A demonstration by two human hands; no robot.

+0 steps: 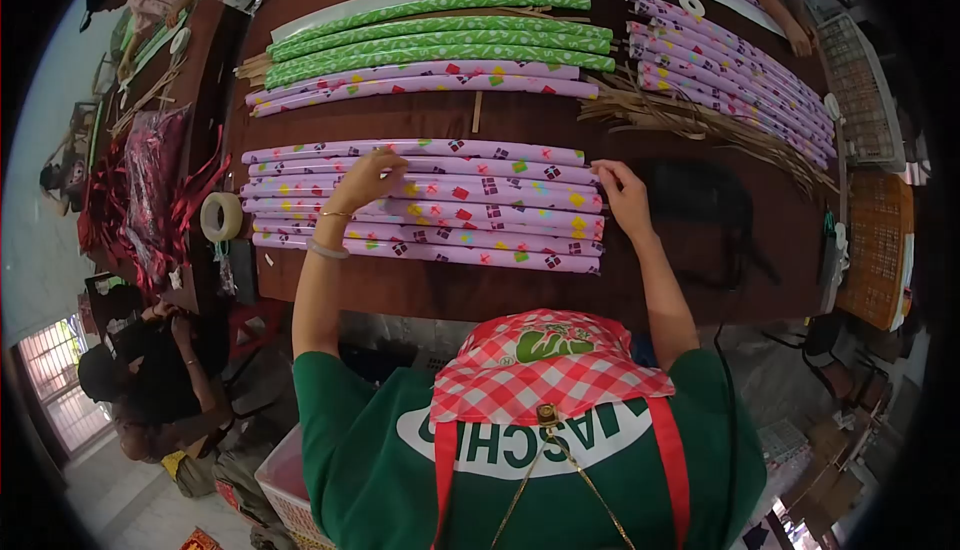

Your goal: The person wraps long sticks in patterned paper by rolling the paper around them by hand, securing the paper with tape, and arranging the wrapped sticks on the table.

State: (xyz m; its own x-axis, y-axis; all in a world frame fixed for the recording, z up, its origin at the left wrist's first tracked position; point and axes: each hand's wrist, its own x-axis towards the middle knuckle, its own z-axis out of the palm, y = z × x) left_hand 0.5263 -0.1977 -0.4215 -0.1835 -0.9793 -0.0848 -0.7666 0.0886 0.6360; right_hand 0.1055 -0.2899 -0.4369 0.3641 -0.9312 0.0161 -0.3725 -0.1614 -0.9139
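Several purple patterned rolls [470, 215] lie side by side on the dark brown table [400, 290]. My left hand [375, 178] is over their left-centre part, its fingers bent and close together near the upper rolls; what they hold, if anything, is hidden. At the right ends of the upper rolls is my right hand [620, 188], thumb and fingers drawn together at a roll's tip. Whether it grips the roll is too small to tell.
Green rolls [440, 48] and more purple rolls lie beyond. Brown strips [700, 125] and a purple stack [730, 70] are at upper right. A black bag [695, 215] sits right, a tape roll [218, 217] left. People work at left and upper right.
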